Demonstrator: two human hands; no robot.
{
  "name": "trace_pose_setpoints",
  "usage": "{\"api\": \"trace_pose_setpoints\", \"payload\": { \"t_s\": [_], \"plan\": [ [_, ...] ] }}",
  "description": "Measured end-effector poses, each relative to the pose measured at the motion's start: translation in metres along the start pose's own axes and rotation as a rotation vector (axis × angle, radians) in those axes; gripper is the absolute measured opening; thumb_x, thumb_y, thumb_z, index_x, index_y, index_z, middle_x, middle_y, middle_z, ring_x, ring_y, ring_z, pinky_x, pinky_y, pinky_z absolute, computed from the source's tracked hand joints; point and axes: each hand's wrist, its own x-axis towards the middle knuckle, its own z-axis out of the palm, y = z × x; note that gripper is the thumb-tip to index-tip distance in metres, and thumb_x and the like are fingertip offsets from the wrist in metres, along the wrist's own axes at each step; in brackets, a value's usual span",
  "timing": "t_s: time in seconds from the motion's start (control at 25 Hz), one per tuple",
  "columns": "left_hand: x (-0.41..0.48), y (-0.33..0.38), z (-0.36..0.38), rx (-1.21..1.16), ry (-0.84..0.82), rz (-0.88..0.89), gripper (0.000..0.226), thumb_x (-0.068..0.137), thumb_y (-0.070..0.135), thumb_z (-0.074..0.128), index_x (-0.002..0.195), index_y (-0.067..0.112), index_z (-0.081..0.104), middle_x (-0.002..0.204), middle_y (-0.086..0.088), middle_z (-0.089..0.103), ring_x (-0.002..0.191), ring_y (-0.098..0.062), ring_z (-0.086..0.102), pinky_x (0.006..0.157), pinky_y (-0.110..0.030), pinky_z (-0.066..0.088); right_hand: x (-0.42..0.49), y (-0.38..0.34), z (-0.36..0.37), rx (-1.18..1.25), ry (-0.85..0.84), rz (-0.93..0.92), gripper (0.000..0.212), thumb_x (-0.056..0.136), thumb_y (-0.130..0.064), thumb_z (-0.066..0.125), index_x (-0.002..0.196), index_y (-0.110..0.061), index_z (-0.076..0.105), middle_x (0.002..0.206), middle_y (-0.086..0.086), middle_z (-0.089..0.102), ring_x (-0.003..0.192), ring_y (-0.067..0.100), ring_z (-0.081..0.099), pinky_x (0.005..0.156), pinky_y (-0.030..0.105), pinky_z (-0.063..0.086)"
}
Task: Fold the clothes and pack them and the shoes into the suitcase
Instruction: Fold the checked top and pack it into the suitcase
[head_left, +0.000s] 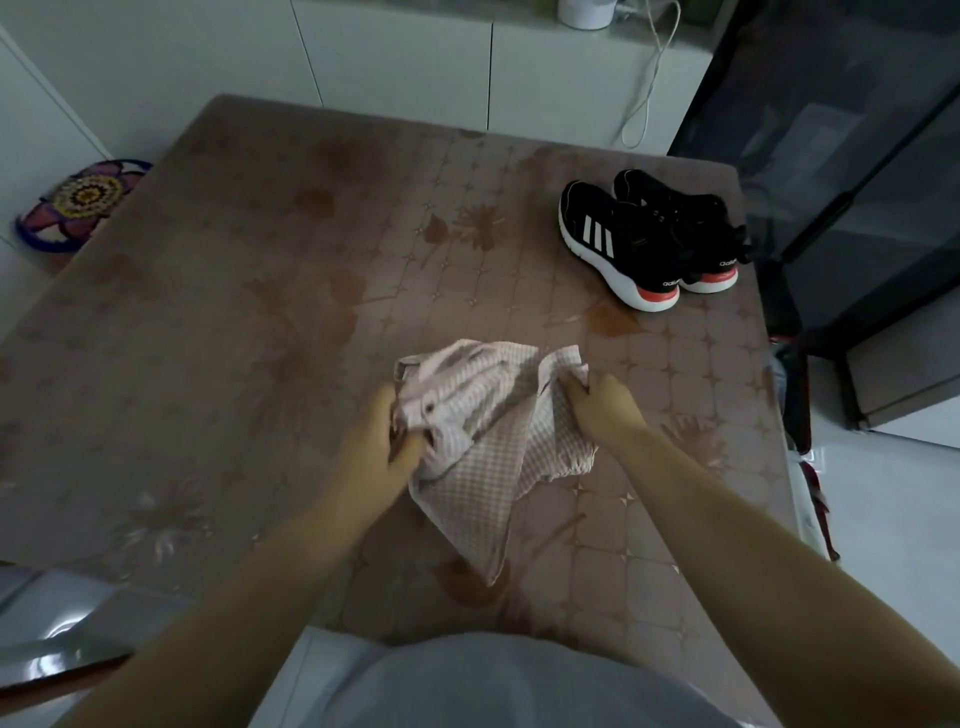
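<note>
A pale pink checked garment (483, 447) lies bunched near the middle of the table, one corner trailing toward me. My left hand (382, 441) grips its crumpled left side, where a button shows. My right hand (605, 402) pinches its upper right edge. A pair of black sneakers (649, 239) with white stripes and white-and-red soles stands side by side at the table's far right. No suitcase can be clearly made out; something red and dark sits low past the table's right edge (797, 410).
The table (260, 312) wears a brown floral cover. White cabinets (405, 67) run along the back, with a hanging white cord (649, 88). A dark glass-fronted unit (857, 182) stands at right. A colourful round cushion (83, 202) lies at the left.
</note>
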Motion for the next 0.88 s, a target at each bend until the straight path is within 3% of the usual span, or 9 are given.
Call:
{"api": "trace_pose_setpoints", "payload": {
  "t_s": [0.08,0.16,0.2,0.32,0.4,0.48,0.6,0.68,0.88],
  "plan": [
    [-0.034,-0.012,0.003,0.180,-0.033,0.280,0.061,0.076,0.051,0.055,0.124,0.016,0.040,0.094,0.012,0.050,0.086,0.005,0.052,0.088,-0.001,0.036,-0.015,0.004,0.000,0.109,-0.004,-0.042,0.039,0.097,-0.037,0.040,0.071,-0.008,0.042,0.066,0.007,0.049,0.062,0.021,0.048,0.056,0.029,0.033],
    [-0.053,-0.050,0.017,0.504,-0.165,0.518,0.081,0.075,0.071,0.045,0.128,0.010,0.038,0.120,-0.004,0.046,0.115,-0.014,0.045,0.116,-0.024,0.015,-0.040,0.012,-0.002,0.214,-0.013,-0.092,0.038,0.096,-0.034,0.043,0.069,-0.008,0.044,0.060,0.001,0.050,0.056,0.014,0.048,0.051,0.026,0.035],
    [-0.061,-0.070,0.024,0.623,-0.246,0.577,0.093,0.072,0.073,0.048,0.137,0.008,0.032,0.132,-0.007,0.040,0.128,-0.023,0.035,0.118,-0.035,0.006,-0.055,0.019,-0.004,0.258,-0.028,-0.121,0.031,0.096,-0.030,0.046,0.071,-0.011,0.048,0.059,-0.006,0.053,0.057,0.008,0.050,0.051,0.020,0.036],
    [-0.067,-0.096,0.044,0.738,-0.349,0.631,0.109,0.066,0.067,0.055,0.149,0.018,0.006,0.146,-0.004,0.030,0.144,-0.024,0.007,0.111,-0.051,0.009,-0.094,0.047,-0.009,0.307,-0.122,-0.272,0.019,0.089,-0.018,0.060,0.083,-0.036,0.058,0.075,-0.027,0.065,0.071,-0.010,0.060,0.060,0.004,0.041],
    [-0.065,-0.095,0.046,0.757,-0.352,0.641,0.103,0.066,0.070,0.050,0.148,0.023,0.008,0.146,-0.002,0.030,0.142,-0.027,0.013,0.108,-0.054,0.010,-0.107,0.066,-0.013,0.211,-0.151,-0.419,0.027,0.079,-0.040,0.068,0.097,-0.055,0.056,0.098,-0.040,0.059,0.088,-0.018,0.056,0.073,0.000,0.041],
    [-0.063,-0.093,0.042,0.812,-0.369,0.627,0.086,0.070,0.070,0.041,0.144,0.028,0.026,0.141,0.000,0.035,0.135,-0.029,0.025,0.108,-0.053,0.007,-0.109,0.080,-0.013,0.029,-0.197,-0.573,0.032,0.081,-0.058,0.057,0.111,-0.048,0.053,0.112,-0.031,0.057,0.098,-0.013,0.054,0.083,0.006,0.042],
    [-0.054,-0.096,0.039,0.784,-0.320,0.690,0.056,0.082,0.062,0.035,0.127,0.031,0.046,0.130,0.004,0.052,0.129,-0.027,0.035,0.109,-0.052,0.007,-0.103,0.099,0.001,-0.261,-0.136,-0.865,0.033,0.092,-0.042,0.047,0.121,-0.025,0.052,0.115,-0.007,0.062,0.103,0.009,0.054,0.091,0.021,0.044],
    [-0.044,-0.095,0.031,0.705,-0.269,0.727,0.041,0.093,0.055,0.029,0.117,0.031,0.053,0.119,0.003,0.064,0.124,-0.024,0.041,0.110,-0.048,0.011,-0.102,0.104,0.007,-0.445,-0.084,-0.971,0.033,0.088,-0.031,0.049,0.119,-0.025,0.055,0.119,-0.001,0.063,0.107,0.015,0.055,0.092,0.028,0.048],
    [-0.033,-0.073,-0.002,0.318,-0.217,0.665,0.047,0.092,0.053,0.042,0.099,0.011,0.063,0.120,-0.010,0.058,0.114,-0.019,0.050,0.092,-0.036,0.041,-0.101,0.103,-0.010,-0.550,-0.066,-1.122,0.036,0.080,-0.015,0.048,0.108,-0.021,0.069,0.123,-0.004,0.063,0.119,0.011,0.049,0.101,0.029,0.034]
  ]
}}
